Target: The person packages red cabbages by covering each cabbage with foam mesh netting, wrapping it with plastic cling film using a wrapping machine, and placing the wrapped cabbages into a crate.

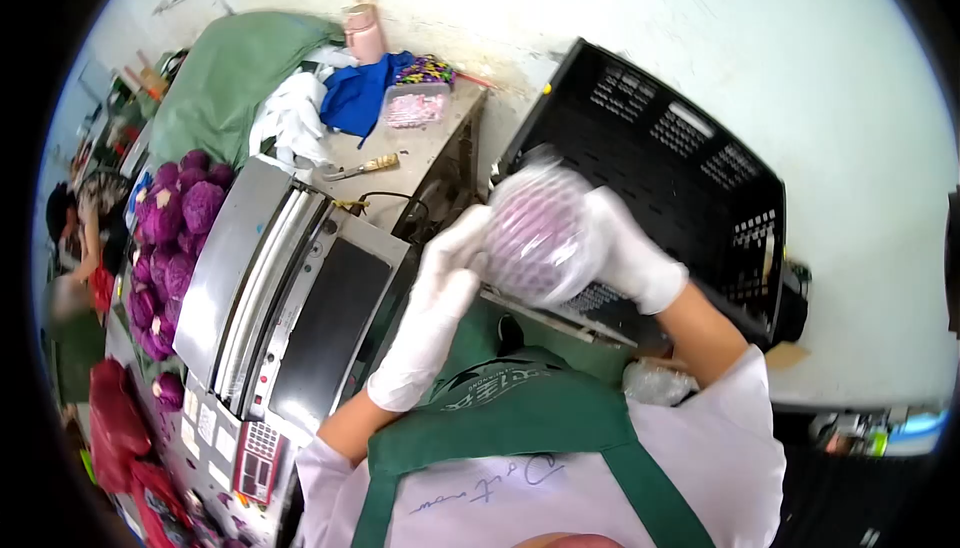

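Observation:
Between my two white-gloved hands is a purple cabbage (540, 228), apparently in a pale foam net under shiny clear film, partly smeared by motion. My left hand (455, 253) presses on its left side with bent fingers. On the other side my right hand (625, 253) grips it, its fingers partly hidden behind the cabbage. Just beyond and to the right stands a large black plastic crate (650, 178), whose near wall lies partly behind the cabbage. To the left of my left hand is a metal film-wrapping machine (290, 298) with a dark flat plate.
Many unwrapped purple cabbages (180, 208) are piled left of the machine. A red calculator-like device (258, 463) lies in front of it. On the table behind are a knife (365, 167), a pink bottle (364, 33) and a small plastic box (415, 108). Another person (88, 228) is at far left.

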`<state>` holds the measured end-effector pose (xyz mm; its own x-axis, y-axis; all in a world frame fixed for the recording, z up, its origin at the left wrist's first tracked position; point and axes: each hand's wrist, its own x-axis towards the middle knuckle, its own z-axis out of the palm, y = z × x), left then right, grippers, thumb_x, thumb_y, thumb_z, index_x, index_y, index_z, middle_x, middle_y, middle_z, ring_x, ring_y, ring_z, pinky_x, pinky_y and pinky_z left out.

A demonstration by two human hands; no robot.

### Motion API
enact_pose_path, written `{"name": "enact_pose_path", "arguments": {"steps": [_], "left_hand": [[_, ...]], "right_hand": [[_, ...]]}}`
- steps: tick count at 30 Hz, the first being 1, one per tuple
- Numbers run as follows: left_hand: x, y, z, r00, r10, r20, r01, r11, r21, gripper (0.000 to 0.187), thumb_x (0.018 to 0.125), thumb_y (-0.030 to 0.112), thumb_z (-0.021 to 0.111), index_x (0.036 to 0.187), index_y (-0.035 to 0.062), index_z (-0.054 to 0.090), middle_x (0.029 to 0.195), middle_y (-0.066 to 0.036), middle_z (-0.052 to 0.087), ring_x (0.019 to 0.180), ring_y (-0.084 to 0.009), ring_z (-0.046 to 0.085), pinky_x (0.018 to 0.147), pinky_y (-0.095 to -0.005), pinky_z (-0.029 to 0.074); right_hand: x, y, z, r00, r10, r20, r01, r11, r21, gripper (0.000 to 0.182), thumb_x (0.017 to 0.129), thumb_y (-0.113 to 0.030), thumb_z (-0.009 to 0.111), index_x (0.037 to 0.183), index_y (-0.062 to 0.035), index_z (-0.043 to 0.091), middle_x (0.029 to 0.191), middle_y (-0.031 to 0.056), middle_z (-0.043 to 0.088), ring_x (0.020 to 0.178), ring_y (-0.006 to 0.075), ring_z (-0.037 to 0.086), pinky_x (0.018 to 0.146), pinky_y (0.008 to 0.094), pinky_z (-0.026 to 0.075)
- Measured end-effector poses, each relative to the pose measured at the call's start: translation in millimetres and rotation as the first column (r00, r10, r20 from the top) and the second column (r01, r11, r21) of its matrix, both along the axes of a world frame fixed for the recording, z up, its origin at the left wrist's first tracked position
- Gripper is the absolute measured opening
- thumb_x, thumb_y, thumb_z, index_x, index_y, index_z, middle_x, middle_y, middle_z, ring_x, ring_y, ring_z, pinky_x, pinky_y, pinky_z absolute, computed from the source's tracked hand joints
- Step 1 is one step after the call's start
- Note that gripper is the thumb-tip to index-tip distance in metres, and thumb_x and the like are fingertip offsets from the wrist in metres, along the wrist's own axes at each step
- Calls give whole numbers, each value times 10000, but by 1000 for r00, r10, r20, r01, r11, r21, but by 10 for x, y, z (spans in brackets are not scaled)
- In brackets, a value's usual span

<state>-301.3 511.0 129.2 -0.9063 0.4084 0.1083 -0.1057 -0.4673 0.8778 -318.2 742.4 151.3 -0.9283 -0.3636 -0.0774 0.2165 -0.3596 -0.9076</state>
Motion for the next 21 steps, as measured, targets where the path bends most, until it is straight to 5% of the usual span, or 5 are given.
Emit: {"name": "enact_pose_path", "arguments": {"steps": [3,8,17,19,21], "left_hand": [[-230,80,-34,957,-237,-167,201,958,-204,332,970,178,525,1272,41,528,1300,-86,536,1173,-165,520,1044,-329,364],[-138,-154,-422,999,22,-43,-37,926,-377,302,977,198,534,1235,47,576,1179,-54,612,1098,-136,557,976,-303,430],[361,-2059,-332,762,538,-361,-611,411,-677,297,924,169,608,1181,22,582,1244,-93,593,1152,-163,546,998,-315,428],[324,-2698,-240,661,749,29,-608,558,-565,481,892,220,651,1320,57,504,1262,-88,578,1140,-187,563,990,-319,439],[63,-3657,-484,481,642,-598,-778,-2,-628,626,837,305,714,1353,48,470,1329,-136,528,1236,-238,497,1052,-346,372]], "right_hand": [[-524,710,227,950,-306,66,306,952,12,367,976,-290,459,1173,0,566,1087,63,634,953,144,611,837,322,521],[-1764,1504,-707,965,-204,-163,239,943,230,485,943,-366,409,1296,-44,494,1272,104,561,1166,231,545,992,399,439],[-2602,1832,-1734,827,-514,225,273,719,639,971,672,-823,547,1434,-258,340,1465,80,345,1303,353,328,908,614,391],[-2888,2186,-1842,783,-549,292,171,641,748,841,782,-693,565,1396,-138,418,1393,113,449,1233,318,431,933,537,416],[-3040,2420,-1826,834,-543,-94,464,601,651,650,893,-485,553,1305,14,500,1266,147,566,1105,279,545,949,420,438]]}}
